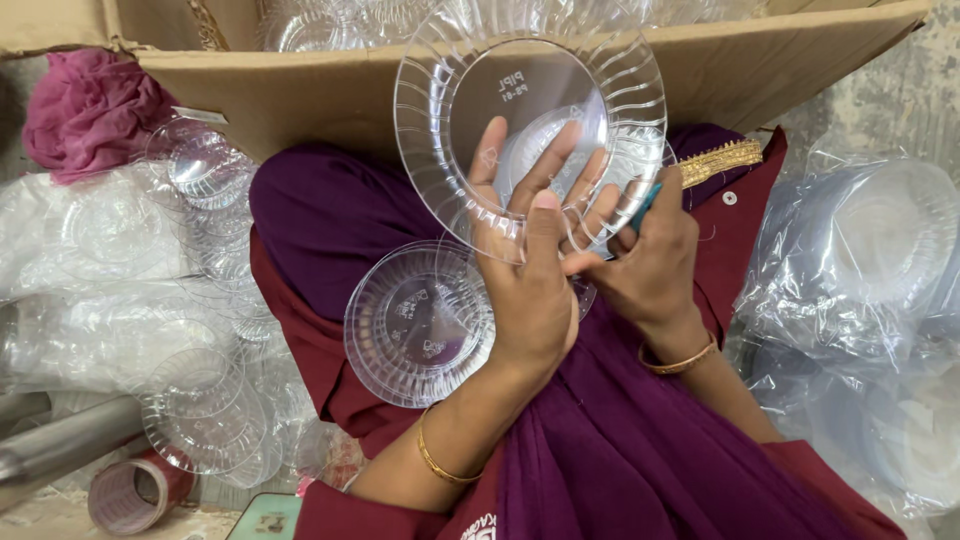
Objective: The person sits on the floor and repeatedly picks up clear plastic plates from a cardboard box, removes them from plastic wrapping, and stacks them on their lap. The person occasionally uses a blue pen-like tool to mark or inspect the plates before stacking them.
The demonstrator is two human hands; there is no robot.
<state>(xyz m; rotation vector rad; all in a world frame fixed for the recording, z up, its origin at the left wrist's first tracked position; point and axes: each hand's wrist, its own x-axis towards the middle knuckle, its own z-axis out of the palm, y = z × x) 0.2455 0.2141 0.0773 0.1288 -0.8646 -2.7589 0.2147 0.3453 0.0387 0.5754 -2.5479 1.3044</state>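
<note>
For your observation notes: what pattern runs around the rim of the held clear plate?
Radiating ridges, on the clear plate, head view.

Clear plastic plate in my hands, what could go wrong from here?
The clear plate is gripped only at its lower rim by the left hand, so it might tip or slip. The right hand works a teal tool at the rim; it could scratch it. The plate on the lap may slide off.

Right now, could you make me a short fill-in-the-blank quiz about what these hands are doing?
1. The left hand holds up a clear ribbed ____.
2. A stack of plates rests on the person's ____.
3. Behind the raised plate stands a cardboard ____.
4. Each wrist wears a gold ____.

Missing words: plate; lap; box; bangle
</note>
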